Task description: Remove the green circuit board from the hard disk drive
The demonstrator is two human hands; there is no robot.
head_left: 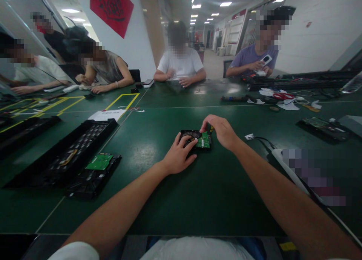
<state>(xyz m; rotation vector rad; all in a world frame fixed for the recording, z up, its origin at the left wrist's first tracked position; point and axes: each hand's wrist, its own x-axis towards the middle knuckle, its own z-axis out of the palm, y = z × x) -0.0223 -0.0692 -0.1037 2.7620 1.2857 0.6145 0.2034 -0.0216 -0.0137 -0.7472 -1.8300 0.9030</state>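
Observation:
A small black hard drive (195, 138) with a green circuit board facing up lies on the green table (203, 184) in front of me. My left hand (179, 154) rests on its near left side, fingers pressed down on the casing. My right hand (222, 130) hovers over its right edge, fingers pinched round a thin tool with a yellow and black handle (210, 130) that points down at the board.
At the left lie black trays (65, 154), one with a green board (99, 162) on it. A white device (285, 158) and cable sit at the right. More parts and papers (283, 98) lie further back. Several other people sit around the table's far side.

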